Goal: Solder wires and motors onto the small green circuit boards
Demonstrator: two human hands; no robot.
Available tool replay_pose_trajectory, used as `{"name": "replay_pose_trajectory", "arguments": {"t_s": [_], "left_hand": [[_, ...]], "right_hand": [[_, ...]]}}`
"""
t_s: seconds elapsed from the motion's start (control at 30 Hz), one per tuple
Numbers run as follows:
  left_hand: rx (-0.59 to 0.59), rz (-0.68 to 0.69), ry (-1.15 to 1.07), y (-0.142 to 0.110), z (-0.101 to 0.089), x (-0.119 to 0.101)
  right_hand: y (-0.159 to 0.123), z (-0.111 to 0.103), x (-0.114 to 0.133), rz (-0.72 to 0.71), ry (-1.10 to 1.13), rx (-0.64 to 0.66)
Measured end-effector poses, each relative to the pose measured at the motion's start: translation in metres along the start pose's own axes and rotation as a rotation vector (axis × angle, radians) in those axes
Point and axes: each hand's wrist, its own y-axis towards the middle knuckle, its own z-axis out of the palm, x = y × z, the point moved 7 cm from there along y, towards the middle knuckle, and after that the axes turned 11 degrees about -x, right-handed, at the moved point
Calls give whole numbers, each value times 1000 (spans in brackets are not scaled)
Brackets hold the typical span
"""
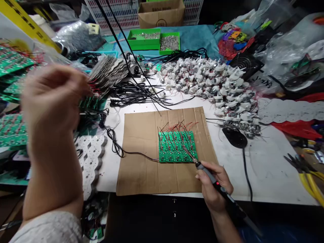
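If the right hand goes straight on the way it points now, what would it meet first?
Most likely the green board: the iron in the right hand leads, its tip pictured over the board. Whether the tip touches it is unclear from this view.

You wear the only camera on your head, so it looks forward and down across the table (270,172) from its near edge. The view is wide, with the cardboard sheet (139,135) close to its middle and the carton (161,15) at the far side. Your left hand (52,98) sits nearer the lens than your right hand (215,187), which enters from the near right.
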Motion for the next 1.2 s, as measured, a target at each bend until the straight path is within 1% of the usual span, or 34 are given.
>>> {"name": "replay_pose_trajectory", "arguments": {"t_s": [0.03, 0.1, 0.13, 0.2, 0.23, 0.27, 0.33, 0.47, 0.63, 0.77, 0.9, 1.2], "left_hand": [[218, -20, 7, -23, 23, 0], [665, -95, 40, -87, 69, 13], [822, -144, 59, -120, 86, 23], [933, -246, 90, -169, 106, 47], [932, -270, 93, -185, 111, 56], [917, -289, 92, -195, 113, 64], [881, -303, 74, -204, 113, 71], [862, -311, 25, -202, 110, 70], [858, -289, 32, -201, 111, 70], [882, -265, 32, -203, 111, 70], [898, -263, 23, -202, 111, 69], [910, -295, 13, -202, 112, 70]], "right_hand": [[0, 0, -2, 11, 0, -10], [-1, 1, -4, 26, 15, -9], [-1, 3, -3, 25, 24, 4], [-1, 8, 3, 14, 27, 51], [-2, 12, 7, 8, 20, 86], [-2, 16, 11, 3, 12, 127], [-4, 25, 19, -5, -2, 201], [-12, 43, 26, -47, -21, 261], [-19, 59, 23, -50, -54, 288], [-19, 62, 17, -21, -92, 276], [-20, 63, 14, -7, -115, 295], [-21, 65, 18, -70, -141, 310]]}}
